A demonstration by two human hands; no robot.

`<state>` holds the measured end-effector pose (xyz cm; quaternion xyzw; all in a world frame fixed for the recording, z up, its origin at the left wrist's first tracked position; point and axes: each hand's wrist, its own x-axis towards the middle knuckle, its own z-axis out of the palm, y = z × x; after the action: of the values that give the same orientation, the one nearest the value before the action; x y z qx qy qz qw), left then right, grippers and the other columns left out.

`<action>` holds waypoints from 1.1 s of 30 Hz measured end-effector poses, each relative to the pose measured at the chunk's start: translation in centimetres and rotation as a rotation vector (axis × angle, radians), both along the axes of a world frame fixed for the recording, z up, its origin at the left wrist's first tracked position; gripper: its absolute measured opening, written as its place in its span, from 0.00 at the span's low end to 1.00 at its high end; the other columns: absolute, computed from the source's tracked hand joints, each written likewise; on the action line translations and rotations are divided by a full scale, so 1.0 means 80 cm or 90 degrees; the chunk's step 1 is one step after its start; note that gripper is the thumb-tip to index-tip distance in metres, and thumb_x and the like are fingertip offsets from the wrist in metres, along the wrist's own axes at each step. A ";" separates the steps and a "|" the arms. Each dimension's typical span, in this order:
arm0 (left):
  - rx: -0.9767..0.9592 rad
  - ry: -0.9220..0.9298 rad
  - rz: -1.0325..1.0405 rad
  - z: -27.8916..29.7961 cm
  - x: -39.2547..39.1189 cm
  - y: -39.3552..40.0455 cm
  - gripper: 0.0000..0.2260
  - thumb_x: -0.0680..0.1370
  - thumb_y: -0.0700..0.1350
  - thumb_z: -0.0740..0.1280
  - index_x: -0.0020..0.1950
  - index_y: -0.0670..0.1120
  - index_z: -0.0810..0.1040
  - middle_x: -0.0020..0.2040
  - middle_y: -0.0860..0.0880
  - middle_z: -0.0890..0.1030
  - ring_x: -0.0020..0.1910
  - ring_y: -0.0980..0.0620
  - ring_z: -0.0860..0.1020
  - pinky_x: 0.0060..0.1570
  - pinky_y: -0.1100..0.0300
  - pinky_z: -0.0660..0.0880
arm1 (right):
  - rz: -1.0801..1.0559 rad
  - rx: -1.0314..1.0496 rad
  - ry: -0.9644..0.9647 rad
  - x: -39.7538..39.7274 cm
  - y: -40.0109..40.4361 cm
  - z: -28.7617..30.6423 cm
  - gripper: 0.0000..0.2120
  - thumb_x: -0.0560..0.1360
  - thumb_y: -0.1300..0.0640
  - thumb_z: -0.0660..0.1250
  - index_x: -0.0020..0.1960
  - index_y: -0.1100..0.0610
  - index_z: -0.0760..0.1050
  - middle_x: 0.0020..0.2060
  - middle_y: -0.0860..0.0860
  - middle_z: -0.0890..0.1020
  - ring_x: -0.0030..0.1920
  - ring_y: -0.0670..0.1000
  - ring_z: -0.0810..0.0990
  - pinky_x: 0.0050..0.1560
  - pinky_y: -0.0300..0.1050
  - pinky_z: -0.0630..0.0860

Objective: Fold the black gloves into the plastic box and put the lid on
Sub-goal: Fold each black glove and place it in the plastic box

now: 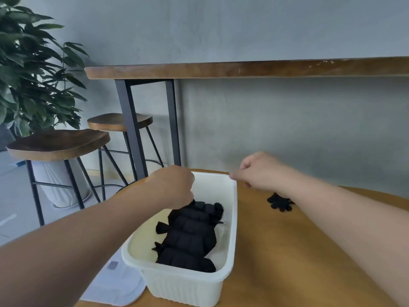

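Tuck the folded glove (188,238) flat into the plastic box (231,218) with left hand (174,187), fingers curled at its top edge. Keep right hand (259,173), fingers curled and seemingly empty, clear; fetch second glove (280,202) before the lid (115,282).

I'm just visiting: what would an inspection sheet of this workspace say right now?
Surface: round wooden table.
Job's things: white box holds a black glove; second glove lies on the table, partly behind the right forearm; lid lies left of the box.
Clutter: nothing seen.
Hands: left hand reaches into the box, touching the glove; right hand pinches the box's far rim.
Cables: nothing seen.
Surroundings: two stools, plant, wall counter.
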<state>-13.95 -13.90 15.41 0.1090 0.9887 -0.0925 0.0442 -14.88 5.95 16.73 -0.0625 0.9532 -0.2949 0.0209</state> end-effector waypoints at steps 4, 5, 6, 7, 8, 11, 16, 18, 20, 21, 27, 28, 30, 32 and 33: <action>0.179 0.061 -0.006 0.017 0.006 0.062 0.10 0.76 0.43 0.60 0.35 0.49 0.66 0.35 0.54 0.68 0.34 0.54 0.67 0.32 0.61 0.66 | -0.133 -0.155 0.051 0.019 0.075 -0.020 0.16 0.75 0.51 0.65 0.33 0.57 0.68 0.31 0.56 0.72 0.33 0.54 0.71 0.34 0.44 0.64; 0.206 0.067 -0.020 0.018 0.007 0.085 0.10 0.76 0.43 0.61 0.35 0.49 0.65 0.35 0.55 0.67 0.34 0.54 0.67 0.31 0.62 0.65 | -0.156 -0.173 0.051 0.027 0.092 -0.028 0.14 0.75 0.52 0.64 0.34 0.57 0.66 0.31 0.56 0.69 0.32 0.53 0.67 0.33 0.45 0.60; 0.234 0.063 -0.033 0.016 0.010 0.107 0.10 0.76 0.43 0.61 0.35 0.49 0.65 0.35 0.55 0.67 0.36 0.54 0.67 0.31 0.62 0.64 | -0.176 -0.189 0.049 0.034 0.107 -0.037 0.14 0.75 0.54 0.63 0.35 0.57 0.65 0.31 0.55 0.66 0.32 0.52 0.64 0.34 0.45 0.57; 0.258 0.051 -0.046 0.013 0.011 0.132 0.09 0.76 0.42 0.62 0.36 0.49 0.66 0.35 0.56 0.67 0.37 0.53 0.68 0.31 0.62 0.65 | -0.197 -0.207 0.048 0.039 0.123 -0.046 0.14 0.75 0.55 0.63 0.35 0.57 0.63 0.30 0.54 0.64 0.32 0.52 0.62 0.34 0.45 0.56; 0.272 0.036 -0.059 0.009 0.012 0.157 0.07 0.76 0.42 0.62 0.38 0.48 0.68 0.36 0.55 0.68 0.39 0.52 0.70 0.33 0.62 0.67 | -0.220 -0.227 0.048 0.043 0.140 -0.053 0.14 0.74 0.55 0.63 0.34 0.57 0.62 0.29 0.53 0.62 0.32 0.51 0.60 0.33 0.45 0.55; 0.291 -0.011 -0.076 -0.006 0.001 0.231 0.02 0.76 0.43 0.62 0.44 0.47 0.72 0.41 0.49 0.75 0.44 0.49 0.75 0.42 0.58 0.73 | -0.288 -0.278 0.052 0.047 0.197 -0.067 0.15 0.74 0.56 0.63 0.34 0.56 0.59 0.28 0.50 0.60 0.30 0.51 0.58 0.30 0.43 0.53; 0.353 -0.079 -0.023 -0.067 -0.037 0.298 0.04 0.76 0.43 0.63 0.44 0.43 0.75 0.40 0.48 0.77 0.39 0.49 0.75 0.39 0.56 0.75 | -0.335 -0.305 0.047 0.033 0.262 -0.093 0.17 0.74 0.57 0.64 0.33 0.59 0.59 0.26 0.49 0.58 0.31 0.51 0.57 0.32 0.45 0.50; 0.386 -0.104 0.032 -0.102 -0.056 0.314 0.04 0.75 0.43 0.63 0.44 0.44 0.76 0.41 0.48 0.78 0.39 0.49 0.76 0.39 0.57 0.75 | -0.328 -0.303 0.029 0.021 0.281 -0.112 0.17 0.74 0.58 0.64 0.32 0.55 0.59 0.24 0.46 0.58 0.27 0.50 0.57 0.30 0.44 0.50; 0.432 -0.112 0.077 -0.133 -0.075 0.323 0.04 0.75 0.44 0.64 0.41 0.46 0.72 0.40 0.48 0.77 0.38 0.48 0.76 0.38 0.57 0.73 | -0.308 -0.307 0.004 0.007 0.292 -0.133 0.17 0.75 0.57 0.64 0.33 0.55 0.59 0.24 0.46 0.59 0.26 0.49 0.57 0.28 0.42 0.51; 0.452 -0.109 0.094 -0.146 -0.086 0.326 0.06 0.76 0.46 0.64 0.40 0.47 0.71 0.39 0.49 0.76 0.38 0.48 0.76 0.37 0.58 0.73 | -0.294 -0.304 -0.006 -0.001 0.297 -0.144 0.18 0.76 0.56 0.65 0.33 0.55 0.59 0.24 0.46 0.59 0.25 0.48 0.58 0.27 0.42 0.52; 0.551 -0.069 0.149 -0.183 -0.142 0.344 0.07 0.78 0.50 0.65 0.42 0.49 0.72 0.38 0.51 0.77 0.34 0.51 0.74 0.37 0.58 0.74 | -0.265 -0.174 -0.016 -0.057 0.314 -0.196 0.16 0.79 0.50 0.64 0.36 0.57 0.72 0.29 0.46 0.73 0.30 0.48 0.71 0.32 0.41 0.68; 0.552 -0.060 0.140 -0.186 -0.150 0.350 0.08 0.78 0.50 0.66 0.41 0.50 0.73 0.37 0.52 0.77 0.33 0.52 0.74 0.37 0.57 0.75 | -0.281 -0.154 -0.006 -0.069 0.320 -0.201 0.14 0.79 0.50 0.63 0.38 0.56 0.75 0.31 0.46 0.75 0.33 0.48 0.74 0.35 0.42 0.71; 0.555 -0.057 0.114 -0.189 -0.162 0.362 0.08 0.78 0.50 0.66 0.40 0.50 0.73 0.36 0.53 0.78 0.33 0.53 0.74 0.36 0.58 0.75 | -0.326 -0.113 0.006 -0.094 0.333 -0.205 0.12 0.81 0.52 0.60 0.43 0.55 0.78 0.38 0.48 0.79 0.41 0.52 0.78 0.42 0.45 0.75; 0.558 -0.067 0.087 -0.188 -0.170 0.375 0.07 0.78 0.49 0.66 0.40 0.50 0.73 0.37 0.54 0.78 0.34 0.54 0.75 0.36 0.59 0.74 | -0.359 -0.048 -0.014 -0.118 0.345 -0.208 0.13 0.81 0.52 0.57 0.44 0.58 0.76 0.42 0.53 0.79 0.45 0.56 0.78 0.43 0.46 0.74; 0.558 -0.072 0.074 -0.187 -0.174 0.381 0.07 0.78 0.48 0.66 0.41 0.50 0.74 0.39 0.54 0.80 0.36 0.54 0.76 0.37 0.59 0.75 | -0.364 -0.006 -0.029 -0.130 0.349 -0.211 0.15 0.81 0.51 0.57 0.42 0.58 0.74 0.42 0.54 0.78 0.43 0.57 0.76 0.41 0.45 0.71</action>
<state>-27.85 16.56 0.41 0.0668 0.9351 0.3441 0.0528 -25.27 33.86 -0.18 0.2155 0.9300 -0.2949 -0.0418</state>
